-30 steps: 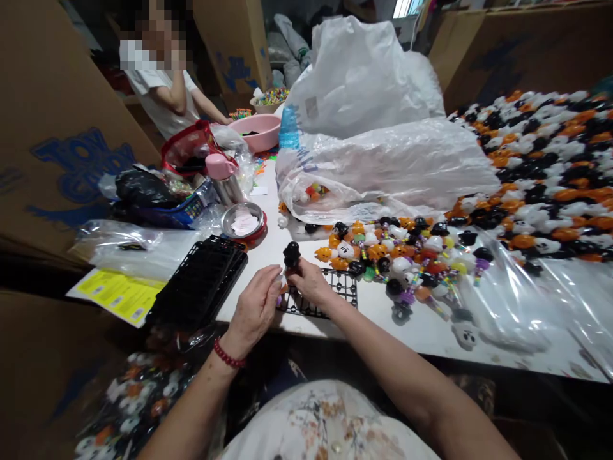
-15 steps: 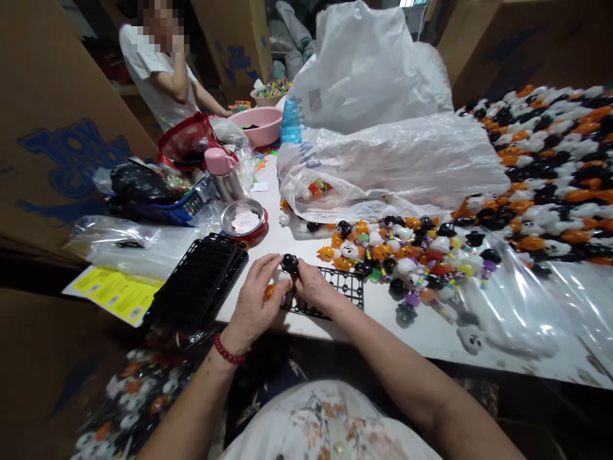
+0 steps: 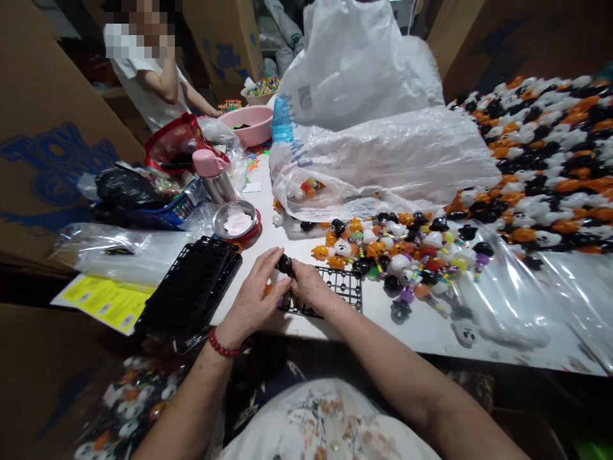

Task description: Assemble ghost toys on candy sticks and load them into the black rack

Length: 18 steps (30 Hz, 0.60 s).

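Both hands are meeting at the near edge of the white table (image 3: 268, 249), just over the left end of a flat black grid tray (image 3: 342, 287). The left hand (image 3: 251, 300), with a red bead bracelet (image 3: 221, 345) on its wrist, is curling its fingers (image 3: 268, 259) up and around a small black toy (image 3: 286, 265), the fingertips touching the toy's left side. The right hand (image 3: 311, 287) is pressing against the same toy from the right, thumb and forefinger pinching it, so the toy is sitting squeezed between the two hands and showing only its dark rounded top above them. A bit of orange is peeking out under the left palm, too hidden to name. Neither hand is spread open; both are closing loosely on the one piece. Just to the left of the left hand a stack of black trays (image 3: 191, 291) is lying tilted over the table edge. To the right of the hands a heap of small toys (image 3: 397, 252) in orange, white and black is spreading across the table, close to the grid tray. Behind that heap a big clear plastic bag (image 3: 383, 160) is sagging. Farther back on the left a metal dish (image 3: 236, 222) is sitting near a pink bowl (image 3: 249, 124), where another person in a white shirt (image 3: 143, 89) is standing.
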Each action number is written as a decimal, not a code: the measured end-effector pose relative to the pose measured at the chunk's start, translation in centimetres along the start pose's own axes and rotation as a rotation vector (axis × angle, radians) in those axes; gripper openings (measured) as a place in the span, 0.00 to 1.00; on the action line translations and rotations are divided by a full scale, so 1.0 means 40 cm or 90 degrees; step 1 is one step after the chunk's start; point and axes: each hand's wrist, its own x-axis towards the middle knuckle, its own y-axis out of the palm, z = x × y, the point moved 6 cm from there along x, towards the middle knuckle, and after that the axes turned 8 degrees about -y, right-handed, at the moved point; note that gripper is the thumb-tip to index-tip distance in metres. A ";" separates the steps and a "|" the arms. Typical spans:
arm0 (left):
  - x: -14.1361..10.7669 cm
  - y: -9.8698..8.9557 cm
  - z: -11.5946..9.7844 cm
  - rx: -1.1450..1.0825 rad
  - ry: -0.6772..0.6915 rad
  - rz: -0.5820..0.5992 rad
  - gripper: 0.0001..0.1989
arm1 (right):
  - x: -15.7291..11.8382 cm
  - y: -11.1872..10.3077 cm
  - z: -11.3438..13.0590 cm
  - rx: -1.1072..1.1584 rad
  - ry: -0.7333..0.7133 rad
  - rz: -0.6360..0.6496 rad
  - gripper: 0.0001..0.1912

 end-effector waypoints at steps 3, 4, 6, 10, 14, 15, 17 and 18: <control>0.007 0.005 -0.009 0.031 0.028 0.013 0.25 | 0.004 0.010 -0.002 -0.025 -0.009 -0.003 0.10; 0.009 0.008 -0.009 0.042 0.031 0.020 0.24 | 0.005 0.012 -0.003 -0.037 -0.007 0.000 0.08; 0.013 0.012 -0.004 0.055 0.024 0.031 0.22 | 0.000 0.006 -0.006 -0.048 -0.010 0.012 0.06; 0.010 0.011 0.007 0.064 0.007 0.030 0.23 | -0.053 -0.096 -0.008 -0.105 -0.070 -0.028 0.10; 0.006 0.003 0.002 0.060 0.009 0.028 0.24 | -0.107 -0.270 -0.044 -0.385 -0.020 -0.102 0.12; 0.007 0.001 -0.001 0.054 0.009 0.027 0.25 | -0.109 -0.303 -0.056 -0.459 0.006 -0.106 0.12; 0.011 0.000 -0.007 0.039 0.007 0.026 0.25 | -0.098 -0.343 -0.077 -0.566 0.039 -0.090 0.11; 0.014 0.001 -0.009 0.033 0.007 0.025 0.26 | -0.086 -0.350 -0.087 -0.594 0.045 -0.075 0.10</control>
